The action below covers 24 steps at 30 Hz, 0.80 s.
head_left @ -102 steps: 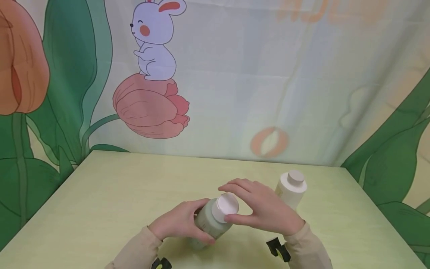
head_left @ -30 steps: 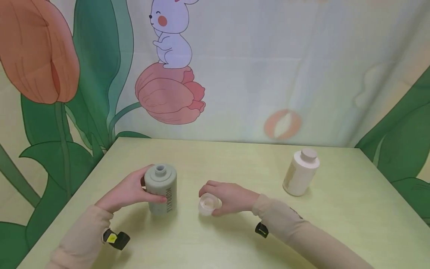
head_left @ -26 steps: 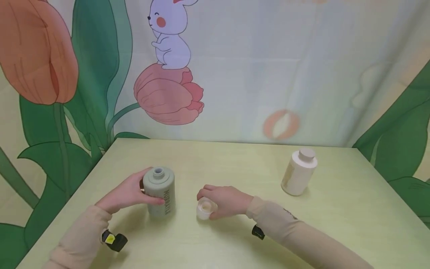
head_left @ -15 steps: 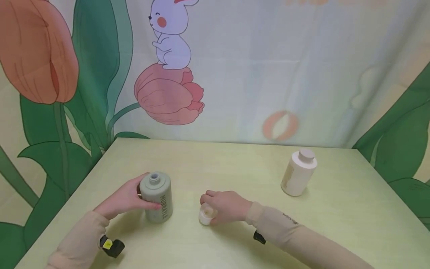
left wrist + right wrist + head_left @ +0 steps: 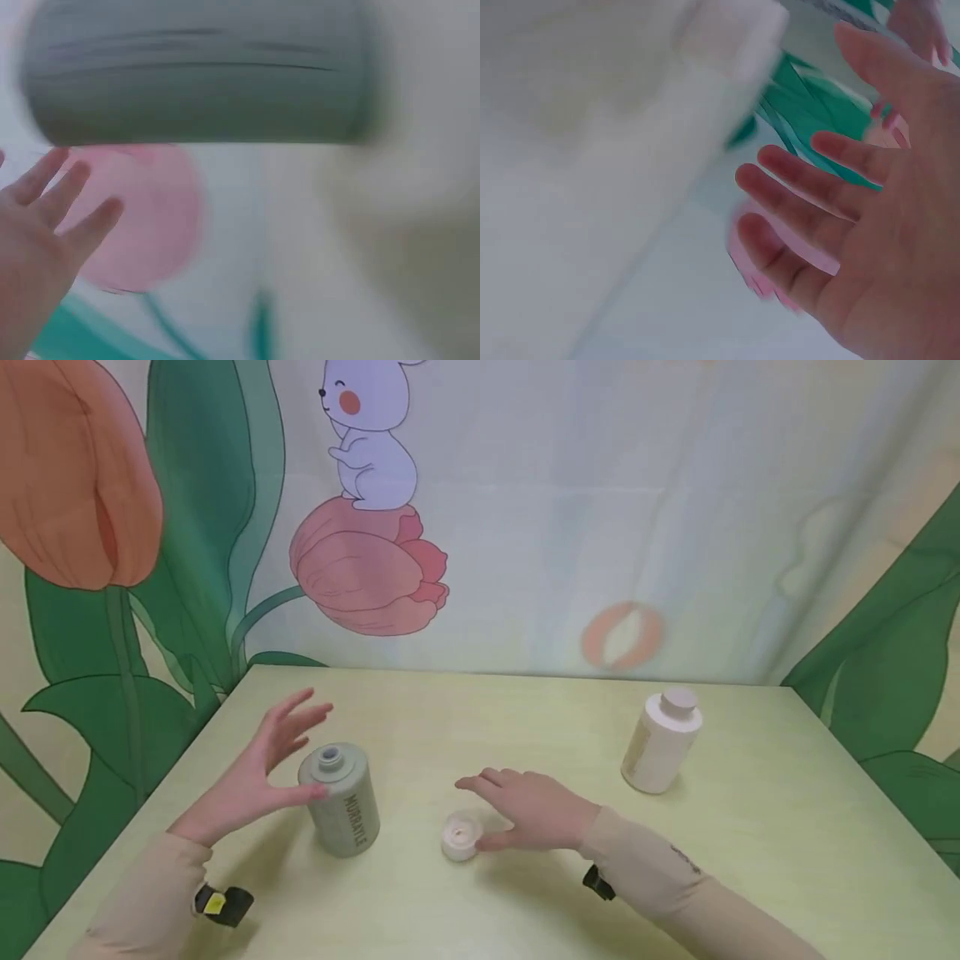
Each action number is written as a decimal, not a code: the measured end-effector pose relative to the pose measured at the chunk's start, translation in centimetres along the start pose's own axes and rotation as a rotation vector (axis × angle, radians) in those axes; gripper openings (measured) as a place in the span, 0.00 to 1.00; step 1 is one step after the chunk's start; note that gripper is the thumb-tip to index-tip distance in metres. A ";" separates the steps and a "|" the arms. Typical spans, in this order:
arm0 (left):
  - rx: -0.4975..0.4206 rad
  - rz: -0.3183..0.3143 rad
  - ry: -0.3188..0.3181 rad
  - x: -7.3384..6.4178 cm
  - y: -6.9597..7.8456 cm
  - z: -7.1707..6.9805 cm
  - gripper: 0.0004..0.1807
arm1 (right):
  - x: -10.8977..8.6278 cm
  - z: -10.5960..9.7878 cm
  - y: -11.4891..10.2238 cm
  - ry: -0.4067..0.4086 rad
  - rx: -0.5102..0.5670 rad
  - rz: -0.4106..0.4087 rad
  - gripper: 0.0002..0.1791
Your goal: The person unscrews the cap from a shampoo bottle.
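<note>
On the pale yellow-green counter (image 5: 540, 735), left of centre in the head view, a grey-green bottle (image 5: 347, 814) stands upright with its narrow neck exposed at the top. Dark lettering runs down its side. The left hand (image 5: 258, 768) is just beside it, fingers spread well apart and curving past the far side, the thumb reaching across the front of the bottle's shoulder; whether the thumb touches the surface I cannot tell. The left wrist view, blurred, shows the fingers clear of the bottle's body.

To the right of the bottle, and apart from it, a small white cap (image 5: 460, 838) lies on the counter with its hollow side up, an inner ring visible. The right hand (image 5: 540, 810) is over its right side, fingers extended and apart from the thumb, whose tip overlaps the cap's edge in the head view; contact there is unclear. The right wrist view shows the same fingers fanned out.

Farther back on the right, a white bottle (image 5: 660, 750) stands upright with its lid on, well apart from both hands. Behind the counter hangs a printed cloth (image 5: 510, 543) with a white rabbit (image 5: 378, 464) sitting on a pink tulip (image 5: 360, 568).
</note>
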<state>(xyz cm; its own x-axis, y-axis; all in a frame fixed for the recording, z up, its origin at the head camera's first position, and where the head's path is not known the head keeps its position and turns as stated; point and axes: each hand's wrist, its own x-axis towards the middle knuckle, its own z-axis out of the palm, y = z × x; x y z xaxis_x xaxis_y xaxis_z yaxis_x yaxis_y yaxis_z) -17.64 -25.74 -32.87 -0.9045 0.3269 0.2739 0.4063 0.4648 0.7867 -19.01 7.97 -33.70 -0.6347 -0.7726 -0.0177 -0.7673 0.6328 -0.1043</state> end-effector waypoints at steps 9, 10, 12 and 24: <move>0.136 -0.044 0.005 3.6 9.3 2.4 0.51 | -7.9 -5.4 5.0 0.387 0.015 0.182 0.29; 0.134 -0.045 -0.014 4.3 9.8 3.3 0.51 | -8.8 -5.9 5.9 0.406 0.034 0.230 0.28; 0.123 -0.042 -0.048 5.7 10.3 4.8 0.50 | -10.4 -6.7 7.6 0.434 0.076 0.321 0.27; -0.038 -0.031 -0.277 15.4 10.8 17.6 0.49 | -14.5 -6.2 14.9 0.559 0.188 0.571 0.24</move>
<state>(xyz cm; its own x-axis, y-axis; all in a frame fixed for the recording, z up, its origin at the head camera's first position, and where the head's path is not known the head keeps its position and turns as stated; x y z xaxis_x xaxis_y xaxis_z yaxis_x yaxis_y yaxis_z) -24.91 -1.25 -29.91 -0.8445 0.5276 0.0919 0.3688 0.4485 0.8141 -21.79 28.95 -28.81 -0.9130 -0.1624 0.3743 -0.3154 0.8630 -0.3948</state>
